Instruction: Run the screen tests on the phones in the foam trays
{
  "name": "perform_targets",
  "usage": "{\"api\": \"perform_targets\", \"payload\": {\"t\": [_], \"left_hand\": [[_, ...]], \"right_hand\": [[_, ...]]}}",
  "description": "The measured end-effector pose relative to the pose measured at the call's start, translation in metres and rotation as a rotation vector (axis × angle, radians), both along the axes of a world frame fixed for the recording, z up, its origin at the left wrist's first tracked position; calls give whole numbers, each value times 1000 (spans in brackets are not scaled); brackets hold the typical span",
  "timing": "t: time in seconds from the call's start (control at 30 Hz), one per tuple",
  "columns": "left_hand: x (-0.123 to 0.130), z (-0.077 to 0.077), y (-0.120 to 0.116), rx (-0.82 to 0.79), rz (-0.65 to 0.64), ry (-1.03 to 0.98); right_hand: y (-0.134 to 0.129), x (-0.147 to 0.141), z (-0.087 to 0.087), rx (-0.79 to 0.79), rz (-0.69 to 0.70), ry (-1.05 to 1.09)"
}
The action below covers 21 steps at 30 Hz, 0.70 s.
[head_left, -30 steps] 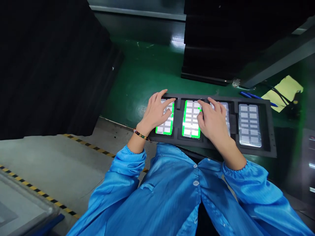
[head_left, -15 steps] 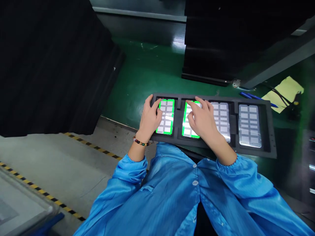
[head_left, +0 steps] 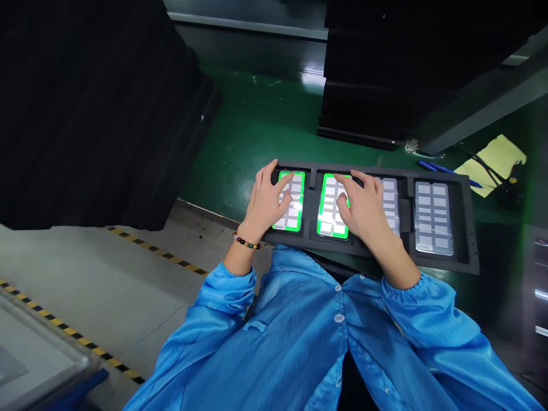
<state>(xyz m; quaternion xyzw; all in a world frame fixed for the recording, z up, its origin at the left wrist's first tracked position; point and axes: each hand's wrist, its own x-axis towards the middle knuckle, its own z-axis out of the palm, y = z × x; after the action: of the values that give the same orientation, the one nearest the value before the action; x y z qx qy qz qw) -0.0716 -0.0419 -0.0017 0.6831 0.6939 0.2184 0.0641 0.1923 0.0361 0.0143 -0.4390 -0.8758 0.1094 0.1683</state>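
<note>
Several smartphones lie face up in the compartments of a dark grey tray (head_left: pixel 468 228). The leftmost phone (head_left: pixel 295 200) and the second phone (head_left: pixel 327 208) show bright green borders around pale blocks. On the third phone (head_left: pixel 391 200) and the rightmost phone (head_left: pixel 433 217) the blocks appear without a green border. My left hand (head_left: pixel 268 200), with a beaded bracelet at the wrist, is over the leftmost phone, its index fingertip at the screen's top. My right hand (head_left: pixel 363 208) reaches over the second and third phones, index fingertip at the second's top edge. Both hands have their fingers apart and hold nothing.
The tray rests near the front edge of a green table (head_left: pixel 257 125). Black curtains (head_left: pixel 98 114) hang at the left and back right. Blue pens (head_left: pixel 436 166) and a yellow sheet (head_left: pixel 492 160) with dark cables lie to the right. Striped floor tape (head_left: pixel 158 250) runs at lower left.
Both hands have shifted slightly right across the screens. The left index fingertip has moved from the first phone's left corner to its top middle. The view has also shifted a little.
</note>
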Motion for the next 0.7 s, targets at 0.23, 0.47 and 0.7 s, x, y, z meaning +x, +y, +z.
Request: {"api": "perform_targets", "payload": {"t": [0.23,0.47,0.7], "left_hand": [[5,3,-25,-3,-32,-14],[10,8,-40,-14,5,-33],[10,6,-38,-15,14,-18]], "right_hand": [[-32,17,1,3,25,-1],[-32,23,-2,-25,-56,-21],[-4,15,2,-12,-134,-27]]}}
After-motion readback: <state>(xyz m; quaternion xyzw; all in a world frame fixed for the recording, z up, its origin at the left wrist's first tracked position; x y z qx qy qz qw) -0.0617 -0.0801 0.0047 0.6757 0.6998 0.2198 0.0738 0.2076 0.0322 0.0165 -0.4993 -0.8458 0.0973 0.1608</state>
